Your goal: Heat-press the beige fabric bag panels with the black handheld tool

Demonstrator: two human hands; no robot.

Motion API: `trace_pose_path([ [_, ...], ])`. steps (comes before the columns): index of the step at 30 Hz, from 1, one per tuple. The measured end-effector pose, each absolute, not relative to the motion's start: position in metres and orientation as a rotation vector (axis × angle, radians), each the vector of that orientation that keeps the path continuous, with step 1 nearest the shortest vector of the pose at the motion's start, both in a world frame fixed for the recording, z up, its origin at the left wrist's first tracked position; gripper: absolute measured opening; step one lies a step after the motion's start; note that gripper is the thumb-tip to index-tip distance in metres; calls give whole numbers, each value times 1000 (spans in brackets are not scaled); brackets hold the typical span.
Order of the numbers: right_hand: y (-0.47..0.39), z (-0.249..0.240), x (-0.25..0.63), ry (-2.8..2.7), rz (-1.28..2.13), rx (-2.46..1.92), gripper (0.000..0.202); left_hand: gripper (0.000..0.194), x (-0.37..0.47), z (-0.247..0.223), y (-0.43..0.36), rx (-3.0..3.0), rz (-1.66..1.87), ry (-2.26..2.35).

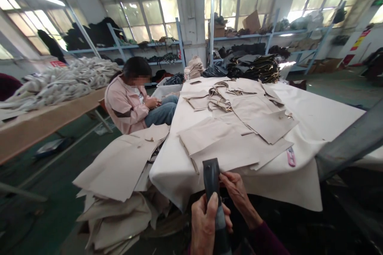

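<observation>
My left hand [205, 221] is wrapped round a dark, flat strap-like piece [212, 177], with the thumb lying on its face. The piece stands up from the hand at the table's near edge, and its upper end looks folded over. Fingers of my right hand [235, 191] pinch together at its right edge, just below the top. Beyond the hands, beige cut panels [212, 139] lie overlapping on the white-covered table [314, 107]. A pink-handled thread snipper [291, 156] rests to the right of them.
Stacked beige panels [119, 163] hang low at the left of the table. A person in a pink jacket [122, 105] sits beyond them. Black pieces [254, 67] are piled at the table's far end. Pale straps [72, 77] cover another table at left.
</observation>
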State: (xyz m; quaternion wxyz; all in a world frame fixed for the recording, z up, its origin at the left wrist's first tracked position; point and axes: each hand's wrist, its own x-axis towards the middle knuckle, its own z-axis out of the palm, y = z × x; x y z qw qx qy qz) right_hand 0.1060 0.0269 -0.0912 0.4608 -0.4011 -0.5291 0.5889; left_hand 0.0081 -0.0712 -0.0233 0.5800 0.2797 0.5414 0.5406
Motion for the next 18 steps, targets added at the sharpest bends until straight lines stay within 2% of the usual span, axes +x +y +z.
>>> trace_pose_path([
  [6, 25, -99, 97, -1287, 1471, -972, 36, 54, 6, -33, -84, 603, 1226, 1252],
  [13, 17, -92, 93, -1357, 1422, -1051, 42, 49, 13, -15, -84, 602, 1292, 1293],
  [18, 11, -94, 98, -1451, 1407, -1132, 48, 46, 26, -22, -82, 545, 1281, 1263],
])
